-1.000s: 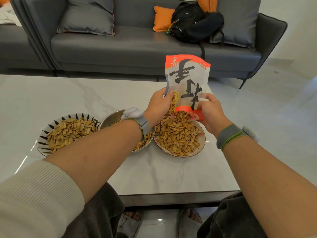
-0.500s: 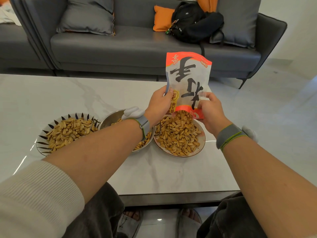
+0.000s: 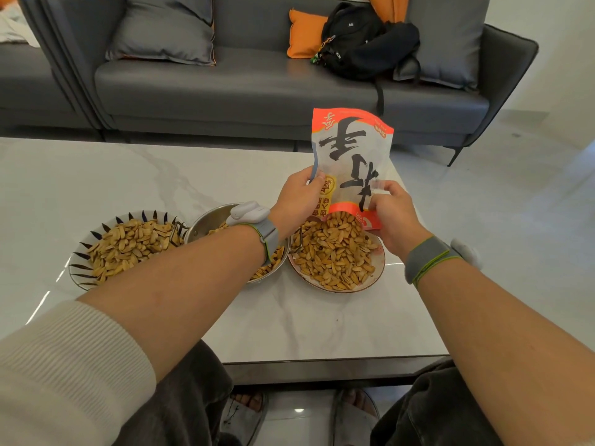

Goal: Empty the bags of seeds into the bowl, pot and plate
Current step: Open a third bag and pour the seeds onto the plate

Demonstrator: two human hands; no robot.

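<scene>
The seed bag [image 3: 351, 162] hangs inverted, mouth just over the plate [image 3: 376, 268]. Your left hand [image 3: 297, 201] and right hand [image 3: 391, 214] pinch its lower edges, fingers curled. It likely handles light, limp and slick; grip the side seams near the mouth.

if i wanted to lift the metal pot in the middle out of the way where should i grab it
Probably the wire handle on the steel pot, its right side, reached from above. It juts out past the rim beside the brown-rimmed plate, so fingers can hook it. The left forearm hides much of the rim.
</scene>
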